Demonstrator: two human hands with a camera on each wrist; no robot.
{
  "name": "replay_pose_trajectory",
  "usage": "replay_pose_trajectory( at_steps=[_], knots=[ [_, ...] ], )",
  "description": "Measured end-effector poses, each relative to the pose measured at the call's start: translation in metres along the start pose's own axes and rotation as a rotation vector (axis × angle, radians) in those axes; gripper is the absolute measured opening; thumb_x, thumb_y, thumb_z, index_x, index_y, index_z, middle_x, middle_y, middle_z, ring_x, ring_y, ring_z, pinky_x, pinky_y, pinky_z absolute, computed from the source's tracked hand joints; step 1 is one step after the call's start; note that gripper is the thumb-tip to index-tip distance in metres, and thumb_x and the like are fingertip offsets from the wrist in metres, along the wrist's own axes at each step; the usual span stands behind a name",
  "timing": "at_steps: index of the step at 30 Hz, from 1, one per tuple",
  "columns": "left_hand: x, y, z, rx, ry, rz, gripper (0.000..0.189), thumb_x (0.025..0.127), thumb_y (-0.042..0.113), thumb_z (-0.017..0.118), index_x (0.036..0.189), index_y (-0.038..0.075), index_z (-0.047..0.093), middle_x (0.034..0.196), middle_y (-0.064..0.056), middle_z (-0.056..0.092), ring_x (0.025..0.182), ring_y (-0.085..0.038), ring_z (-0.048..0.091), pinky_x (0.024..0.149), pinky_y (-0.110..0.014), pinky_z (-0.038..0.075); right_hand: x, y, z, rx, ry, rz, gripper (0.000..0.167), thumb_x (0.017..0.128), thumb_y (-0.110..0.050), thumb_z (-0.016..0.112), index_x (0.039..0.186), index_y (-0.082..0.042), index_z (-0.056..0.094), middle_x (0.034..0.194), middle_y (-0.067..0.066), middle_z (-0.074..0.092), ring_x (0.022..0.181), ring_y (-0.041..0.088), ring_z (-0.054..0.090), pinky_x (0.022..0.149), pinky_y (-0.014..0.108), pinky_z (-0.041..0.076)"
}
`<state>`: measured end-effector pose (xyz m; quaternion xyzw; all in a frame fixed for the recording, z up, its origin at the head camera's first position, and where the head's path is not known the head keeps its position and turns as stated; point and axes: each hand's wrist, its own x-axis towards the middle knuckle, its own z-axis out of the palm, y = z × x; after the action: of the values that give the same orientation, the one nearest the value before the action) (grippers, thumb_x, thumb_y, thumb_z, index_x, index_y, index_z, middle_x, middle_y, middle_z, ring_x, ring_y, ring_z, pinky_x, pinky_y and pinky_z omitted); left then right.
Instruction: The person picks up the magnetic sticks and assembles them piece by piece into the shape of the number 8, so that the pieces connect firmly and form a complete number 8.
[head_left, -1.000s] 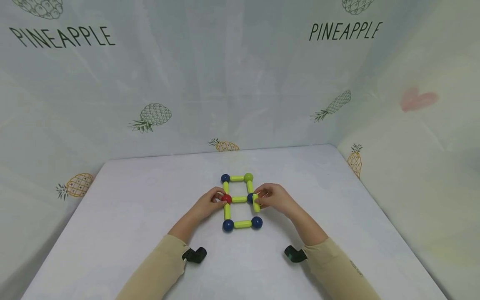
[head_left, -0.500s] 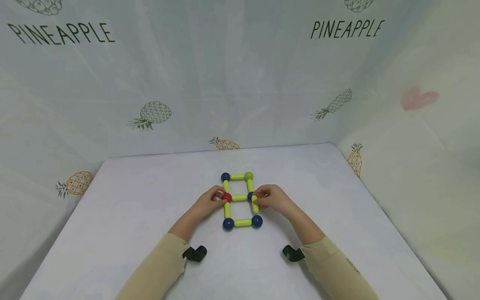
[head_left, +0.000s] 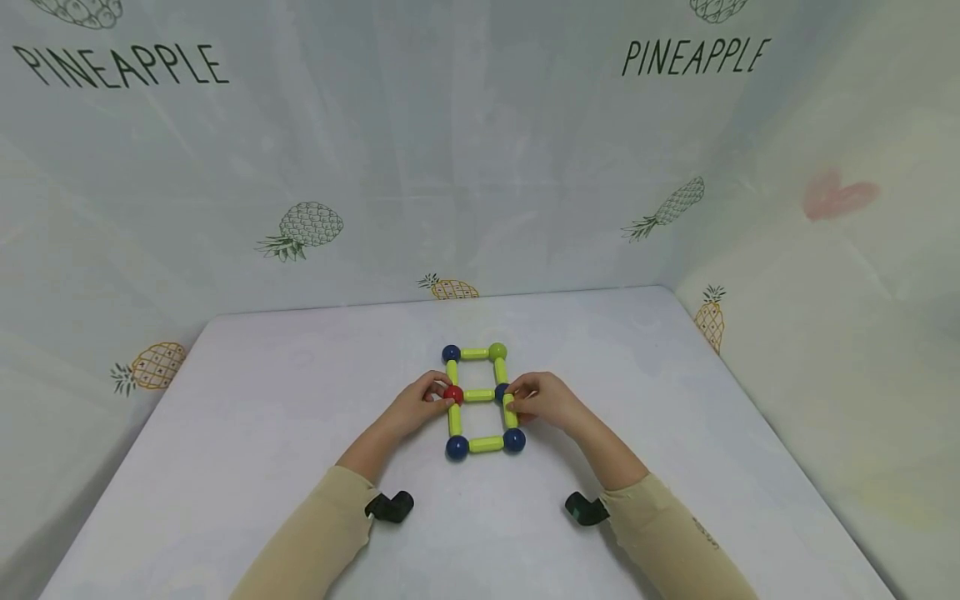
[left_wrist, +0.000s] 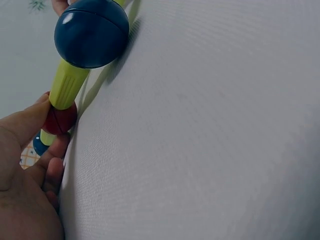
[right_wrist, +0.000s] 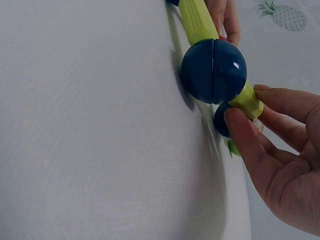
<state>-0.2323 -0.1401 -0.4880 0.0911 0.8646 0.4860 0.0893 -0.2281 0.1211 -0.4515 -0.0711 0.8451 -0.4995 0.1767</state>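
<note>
A flat ladder of magnetic balls and yellow-green rods lies mid-table in the head view. My left hand (head_left: 411, 408) pinches the red ball (head_left: 453, 395) at its left middle corner, thumb nearer me. With thumb and fingers, my right hand (head_left: 549, 400) grips a yellow-green rod (head_left: 510, 414) on the right side. That rod's near end meets the near right blue ball (right_wrist: 214, 71); its far end overlaps the middle blue ball (head_left: 501, 392), partly hidden by fingers. A near left blue ball (left_wrist: 91, 33) and a green ball (head_left: 497, 352) form other corners.
A far left blue ball (head_left: 451, 353) completes the ladder's far end. White cloth covers the table (head_left: 300, 375), and a pineapple-print curtain (head_left: 480, 167) stands behind it. Black wrist cameras (head_left: 390, 507) stick out from both sleeves.
The rod in my right hand has gone down into line with the right side, and its near end now meets the near right blue ball. The left hand has stayed on the red ball.
</note>
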Motion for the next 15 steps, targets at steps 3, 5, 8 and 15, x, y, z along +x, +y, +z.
replay_pose_trajectory(
  at_steps=[3, 5, 8, 15],
  knots=[
    [-0.0003, 0.0002, 0.0001, -0.001, 0.001, -0.005, 0.026, 0.091, 0.015, 0.070, 0.115, 0.013, 0.059, 0.099, -0.003, 0.064, 0.081, -0.018, 0.046, 0.069, -0.031, 0.036, -0.0005, -0.0006, 0.0002, -0.012, -0.001, 0.010, 0.019, 0.085, -0.006, 0.074, 0.102, -0.002, 0.068, 0.085, 0.008, 0.060, 0.069, 0.018, 0.064, 0.065, 0.031, 0.055],
    [-0.0005, 0.0005, 0.0002, -0.002, 0.002, -0.010, 0.026, 0.091, 0.015, 0.070, 0.115, 0.013, 0.059, 0.098, -0.003, 0.064, 0.081, -0.019, 0.046, 0.068, -0.031, 0.036, -0.0008, -0.0010, 0.0002, -0.018, -0.005, 0.020, 0.019, 0.084, -0.006, 0.075, 0.101, -0.003, 0.067, 0.084, 0.008, 0.060, 0.069, 0.018, 0.064, 0.064, 0.031, 0.055],
    [-0.0005, 0.0009, 0.0001, -0.004, 0.002, -0.015, 0.026, 0.091, 0.015, 0.070, 0.115, 0.013, 0.059, 0.099, -0.003, 0.063, 0.082, -0.019, 0.046, 0.069, -0.031, 0.036, -0.0010, -0.0010, 0.0006, -0.033, -0.007, 0.028, 0.019, 0.084, -0.007, 0.075, 0.099, -0.004, 0.065, 0.083, 0.007, 0.061, 0.067, 0.018, 0.064, 0.063, 0.030, 0.054],
    [-0.0001, 0.0009, 0.0001, 0.002, -0.002, -0.011, 0.026, 0.091, 0.016, 0.069, 0.116, 0.013, 0.059, 0.099, -0.003, 0.063, 0.082, -0.019, 0.046, 0.069, -0.031, 0.036, -0.0007, 0.0022, 0.0019, -0.045, -0.005, 0.017, 0.020, 0.083, -0.007, 0.076, 0.098, -0.004, 0.062, 0.080, 0.007, 0.062, 0.064, 0.018, 0.063, 0.060, 0.030, 0.052]
  ],
)
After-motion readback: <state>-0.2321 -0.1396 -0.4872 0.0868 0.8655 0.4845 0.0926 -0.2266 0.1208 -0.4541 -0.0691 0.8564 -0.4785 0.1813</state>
